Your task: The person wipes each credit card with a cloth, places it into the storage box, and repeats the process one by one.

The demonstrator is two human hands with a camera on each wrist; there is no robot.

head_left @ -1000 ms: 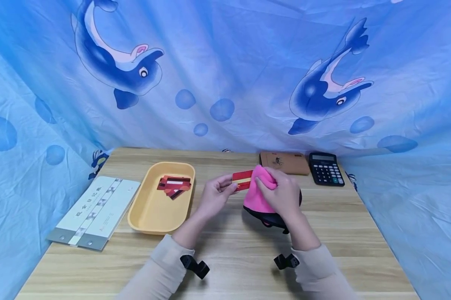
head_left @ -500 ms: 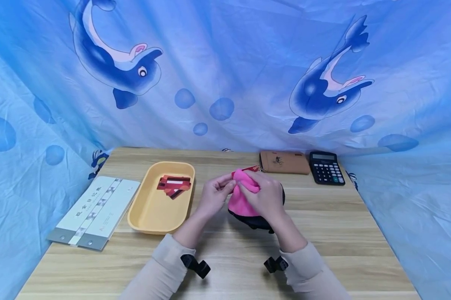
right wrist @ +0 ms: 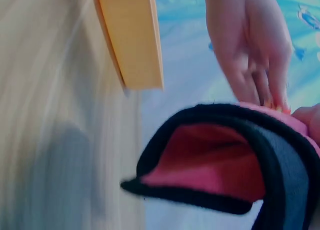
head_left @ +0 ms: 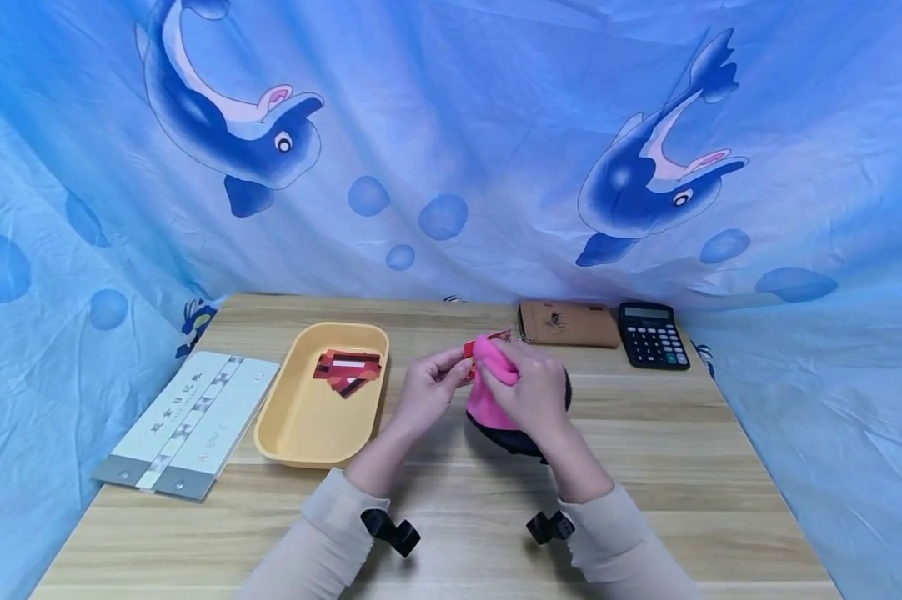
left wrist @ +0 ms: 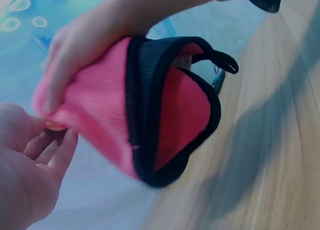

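Note:
My left hand (head_left: 425,390) pinches one end of a red bank card (head_left: 502,336) between thumb and fingers, above the middle of the table. My right hand (head_left: 532,390) grips a pink cloth mitt with black trim (head_left: 487,410), folding its end over the card. Most of the card is hidden behind the pink cloth; its top edge and a bit by the left thumb show. In the left wrist view the mitt (left wrist: 100,97) has its wide, black-edged mouth gaping and a small black loop. The right wrist view looks into that pink mouth (right wrist: 210,165).
Left of the hands stands a yellow tray (head_left: 312,433) with several red cards (head_left: 348,367) inside. A white cash journal (head_left: 188,425) lies at the far left. At the back right are a brown wallet (head_left: 571,325) and a black calculator (head_left: 653,337).
My right hand with the mitt has moved left along the card, covering its face, then slightly back right. My left hand has kept its pinch, nearly still.

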